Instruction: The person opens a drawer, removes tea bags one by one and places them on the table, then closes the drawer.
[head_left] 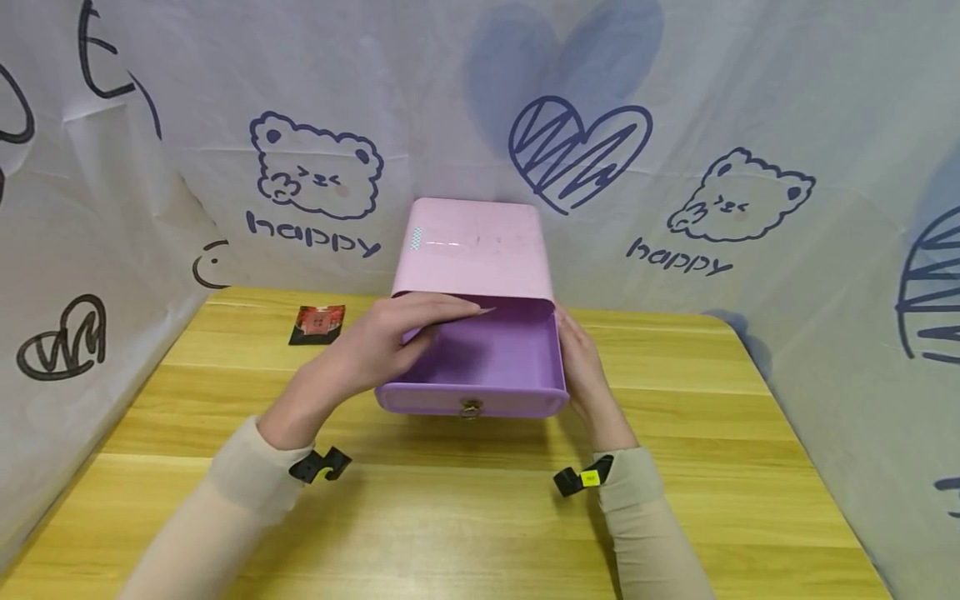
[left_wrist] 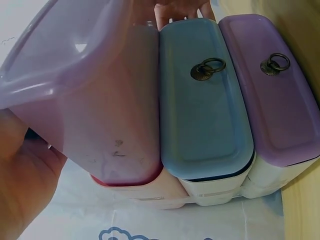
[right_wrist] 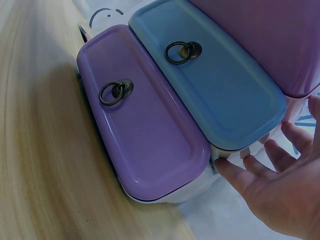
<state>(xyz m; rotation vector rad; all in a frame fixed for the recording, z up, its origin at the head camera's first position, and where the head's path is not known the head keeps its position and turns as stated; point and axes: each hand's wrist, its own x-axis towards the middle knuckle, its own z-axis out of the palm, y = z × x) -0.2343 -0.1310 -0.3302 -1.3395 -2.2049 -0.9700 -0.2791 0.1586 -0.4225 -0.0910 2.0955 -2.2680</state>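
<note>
A pink cabinet (head_left: 476, 242) holds three stacked drawers, and its top drawer (head_left: 420, 400) is pulled out. My left hand (head_left: 378, 342) is over that drawer's left edge, fingers extended above its inside and thumb below. It pinches a thin flat piece (head_left: 487, 311), of which only a pointed tip shows past the fingertips; its kind cannot be told. At the cabinet's right side, my right hand (head_left: 585, 358) rests with relaxed fingers, the fingertips right at the side wall in the right wrist view. Below the pulled-out drawer are a blue drawer (right_wrist: 220, 90) and a purple drawer (right_wrist: 145, 130), both pushed in.
A small black and red packet (head_left: 317, 325) lies on the wooden table (head_left: 675, 400), left of the cabinet. Each closed drawer has a brass ring pull (left_wrist: 212, 65). Behind the cabinet hangs a white cloth (head_left: 450, 108) with drawn bears and hearts.
</note>
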